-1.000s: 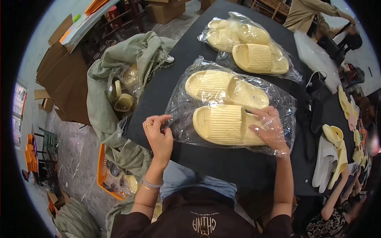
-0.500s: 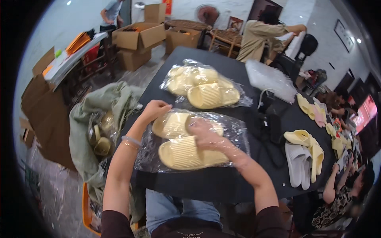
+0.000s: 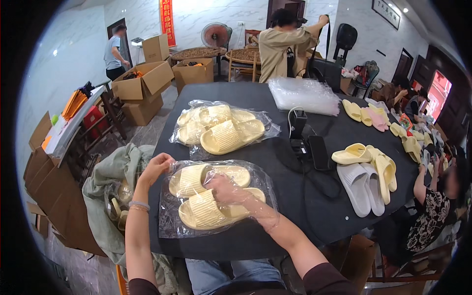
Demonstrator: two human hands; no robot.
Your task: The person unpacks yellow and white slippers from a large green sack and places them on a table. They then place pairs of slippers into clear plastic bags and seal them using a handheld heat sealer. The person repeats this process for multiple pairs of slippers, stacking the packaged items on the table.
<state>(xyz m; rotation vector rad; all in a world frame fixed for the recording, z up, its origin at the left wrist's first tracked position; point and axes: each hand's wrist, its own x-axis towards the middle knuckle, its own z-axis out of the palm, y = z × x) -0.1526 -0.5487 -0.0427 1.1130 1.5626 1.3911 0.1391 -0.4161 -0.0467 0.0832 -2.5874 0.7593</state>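
A pair of pale yellow slippers (image 3: 204, 209) with ribbed straps lies side by side inside a clear plastic bag (image 3: 169, 228) on the dark table. My left hand (image 3: 158, 166) is closed in a pinch on the bag's far left corner. Reaching in from the right, my right hand (image 3: 226, 189) is inside the bag, its curled fingers on the far slipper beside the strap; the fingertips are partly hidden. Just beyond lie more bagged yellow slippers (image 3: 228, 137). Clear film covers parts of both pairs.
A stack of clear bags (image 3: 302, 96) lies at the table's far side. Near it are a black adapter (image 3: 297, 123), cables and a phone (image 3: 319, 152). Loose yellow slippers (image 3: 383, 172) and grey slippers (image 3: 354, 189) lie right. A green sack (image 3: 105, 196) stands left. Other people work around.
The view has swung, so the table appears lower and more of the room shows. My right hand and the slippers sit nearer the bag's left end. My left hand keeps its pinch on the corner.
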